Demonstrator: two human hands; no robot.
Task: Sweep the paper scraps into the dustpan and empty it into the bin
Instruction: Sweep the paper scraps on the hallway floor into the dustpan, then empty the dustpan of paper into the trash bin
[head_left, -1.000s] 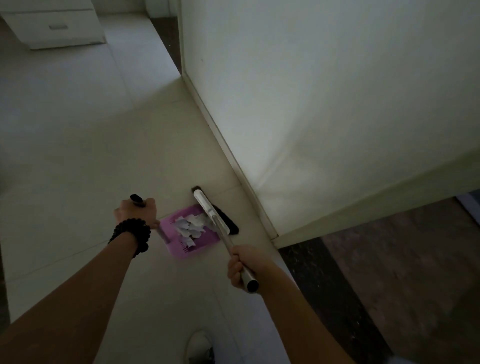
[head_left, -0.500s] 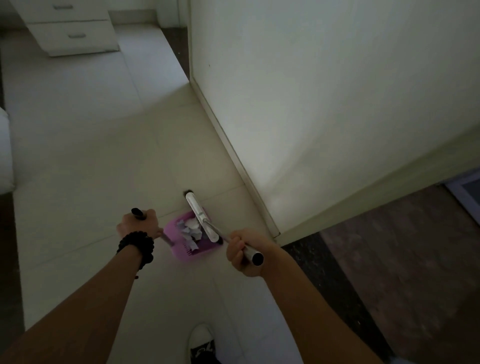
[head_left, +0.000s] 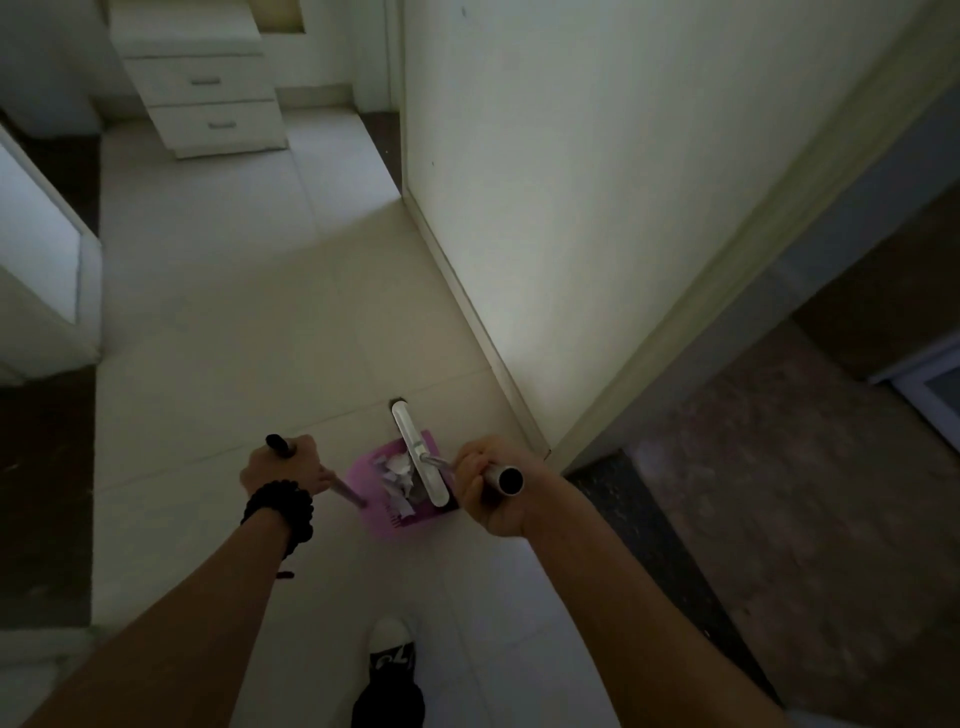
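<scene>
Fingers of right hand wrapped round metal broom handle; left hand grips dustpan handle. Paper scraps lie in pink dustpan on floor, broom head across its top. Wall just beside.

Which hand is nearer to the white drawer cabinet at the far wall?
Left. The left hand, gripping the dustpan handle, lies on the same side as the drawer cabinet. The right hand, gripping the broom handle, is further right, toward the doorway.
</scene>
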